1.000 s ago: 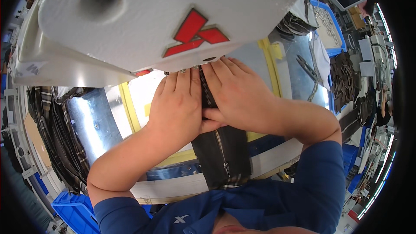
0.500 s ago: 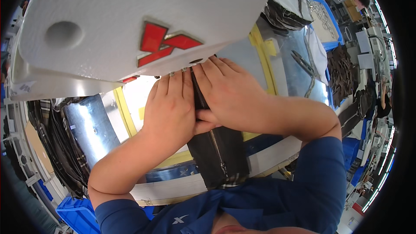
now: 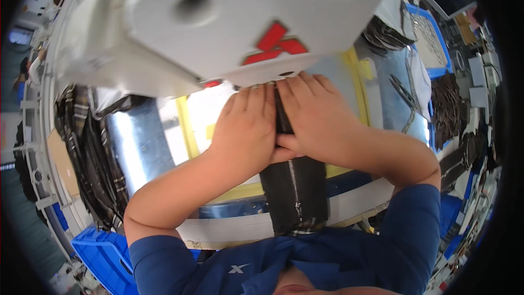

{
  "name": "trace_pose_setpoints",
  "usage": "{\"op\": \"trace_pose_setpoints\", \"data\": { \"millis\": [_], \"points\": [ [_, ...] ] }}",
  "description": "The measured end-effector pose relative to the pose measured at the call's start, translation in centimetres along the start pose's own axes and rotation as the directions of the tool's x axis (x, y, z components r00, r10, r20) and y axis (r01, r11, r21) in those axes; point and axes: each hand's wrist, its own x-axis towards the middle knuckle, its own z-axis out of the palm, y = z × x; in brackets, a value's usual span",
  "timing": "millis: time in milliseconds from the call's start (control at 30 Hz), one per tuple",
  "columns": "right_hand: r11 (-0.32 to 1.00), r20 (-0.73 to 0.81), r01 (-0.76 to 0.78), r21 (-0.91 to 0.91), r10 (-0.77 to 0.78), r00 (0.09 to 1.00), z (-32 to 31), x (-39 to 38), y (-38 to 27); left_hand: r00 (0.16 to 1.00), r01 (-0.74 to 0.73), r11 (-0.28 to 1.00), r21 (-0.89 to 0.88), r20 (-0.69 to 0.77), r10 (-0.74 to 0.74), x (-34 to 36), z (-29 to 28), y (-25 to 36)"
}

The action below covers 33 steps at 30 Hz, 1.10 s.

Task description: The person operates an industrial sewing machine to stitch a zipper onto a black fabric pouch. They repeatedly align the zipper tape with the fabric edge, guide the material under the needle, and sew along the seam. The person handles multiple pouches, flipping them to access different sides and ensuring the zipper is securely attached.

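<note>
A black fabric piece (image 3: pixel 278 194) with a metal zipper (image 3: pixel 293 177) down its middle runs from my body toward the sewing machine (image 3: pixel 229 33). My left hand (image 3: pixel 244 131) lies flat on the fabric left of the zipper, fingers stretched toward the machine. On the zipper's other side my right hand (image 3: pixel 323 117) presses down in the same way. Both thumbs reach inward and meet over the zipper. The zipper pull (image 3: pixel 298 206) sits near the end closest to me, beside a plaid edge. Under the machine head, the fabric's far end and the needle area are hidden.
Dark and plaid garment pieces (image 3: pixel 93 153) hang at the left above a blue bin (image 3: pixel 106 257). On the metal table's right lie snips (image 3: pixel 403 90). Beyond them stand a blue tray of metal parts (image 3: pixel 428 38) and a heap of brown pieces (image 3: pixel 447 106).
The whole view has swung, so the machine, fabric and hands appear farther right. Both hands keep their flat hold beside the zipper, with no clear movement of the fabric.
</note>
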Motion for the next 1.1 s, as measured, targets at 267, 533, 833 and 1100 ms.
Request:
{"op": "trace_pose_setpoints", "data": {
  "millis": [267, 533, 833, 1100],
  "points": [
    [1.000, -0.030, 0.010, 0.007, -0.009, 1.000, -0.1, -0.2, -0.4, 0.955, 0.240, 0.970, 0.041, 0.169, -0.243, -1.4, -5.6, -2.1],
    [0.999, -0.075, 0.046, 0.010, -0.045, 0.996, 0.4, 0.0, -0.9, 0.842, 0.525, 0.737, 0.426, -0.387, -0.376, -10.9, -9.4, -14.4],
    [0.580, 0.008, -0.011, 0.815, 0.008, 1.000, -1.9, -0.9, -1.8, 0.833, -0.206, 0.914, 0.350, -0.427, 0.351, -14.6, -6.8, -2.2],
    [0.311, 0.303, -0.350, 0.884, 0.191, 0.934, -2.2, -0.1, 0.5, 0.858, -0.406, 0.909, -0.093, -0.380, 0.345, -6.4, -4.0, 2.6]
  ]
}}
